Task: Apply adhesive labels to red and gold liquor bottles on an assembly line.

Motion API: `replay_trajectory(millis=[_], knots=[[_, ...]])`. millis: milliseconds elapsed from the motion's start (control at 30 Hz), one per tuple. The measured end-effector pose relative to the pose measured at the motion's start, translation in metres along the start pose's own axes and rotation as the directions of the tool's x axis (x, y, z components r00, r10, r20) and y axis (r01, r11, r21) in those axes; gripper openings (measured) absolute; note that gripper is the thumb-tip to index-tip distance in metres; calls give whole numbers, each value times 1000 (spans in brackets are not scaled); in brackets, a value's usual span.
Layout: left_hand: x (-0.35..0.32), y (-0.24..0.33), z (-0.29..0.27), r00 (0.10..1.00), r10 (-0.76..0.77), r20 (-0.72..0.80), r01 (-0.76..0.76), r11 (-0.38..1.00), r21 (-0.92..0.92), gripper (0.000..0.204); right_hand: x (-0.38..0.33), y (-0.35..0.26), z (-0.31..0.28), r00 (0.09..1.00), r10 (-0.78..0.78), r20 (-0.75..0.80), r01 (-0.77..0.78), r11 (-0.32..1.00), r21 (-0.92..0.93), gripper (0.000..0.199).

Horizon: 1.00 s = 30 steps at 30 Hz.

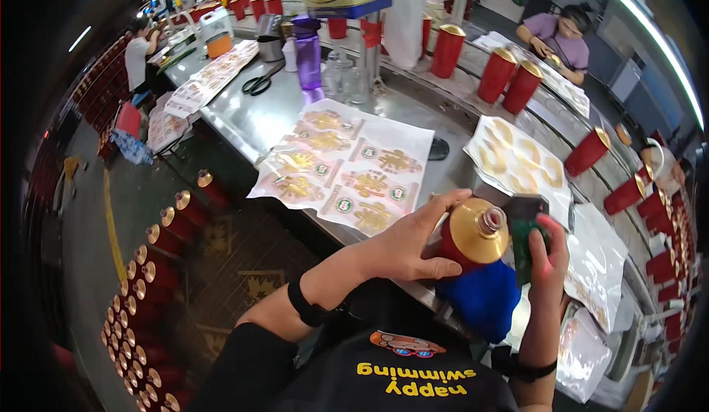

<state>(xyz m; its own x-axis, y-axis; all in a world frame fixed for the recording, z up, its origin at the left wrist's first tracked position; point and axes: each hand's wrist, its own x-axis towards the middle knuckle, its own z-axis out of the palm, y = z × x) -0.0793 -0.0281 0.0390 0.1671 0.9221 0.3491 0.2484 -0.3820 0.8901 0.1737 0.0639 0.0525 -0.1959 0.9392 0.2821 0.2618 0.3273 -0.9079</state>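
My left hand is wrapped round a red bottle with a gold shoulder and a narrow open neck. The bottle is tilted, its neck toward the upper right. In my right hand is a flat dark green and black block, possibly a scraper, close against the bottle's right side. Whether it touches the bottle I cannot tell. Below the bottle lies a blue cloth. Beyond my left hand a white sheet of gold and pink stickers is spread on the metal table.
Another sheet with gold pieces lies to the right, beside plastic film. Red bottles line a conveyor behind. Many more bottles stand at lower left. Scissors and a purple bottle are farther back. A co-worker sits opposite.
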Motion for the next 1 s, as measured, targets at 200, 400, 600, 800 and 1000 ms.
replay_trajectory(millis=[200, 400, 600, 800, 1000], knots=[[6, -34, -90, 927, 2, -375, 88, 970, 225, 61, -20, 30, -13, 990, 82, 116, -28, 913, -408, 22], [63, -103, -269, 594, 291, -750, 352, 745, 567, 89, -21, 52, -21, 976, -41, 214, 148, 844, -515, 25], [103, -167, -384, 422, 166, -891, 699, 566, 436, 120, -20, 52, -21, 970, 93, 225, 42, 846, -532, 28], [128, -213, -402, 368, 135, -920, 668, 650, 363, 126, -19, 45, -18, 967, 172, 186, -28, 803, -596, 29], [121, -243, -405, 387, 224, -894, 616, 659, 432, 90, -14, 45, -14, 965, 157, 209, 5, 786, -618, 28]])
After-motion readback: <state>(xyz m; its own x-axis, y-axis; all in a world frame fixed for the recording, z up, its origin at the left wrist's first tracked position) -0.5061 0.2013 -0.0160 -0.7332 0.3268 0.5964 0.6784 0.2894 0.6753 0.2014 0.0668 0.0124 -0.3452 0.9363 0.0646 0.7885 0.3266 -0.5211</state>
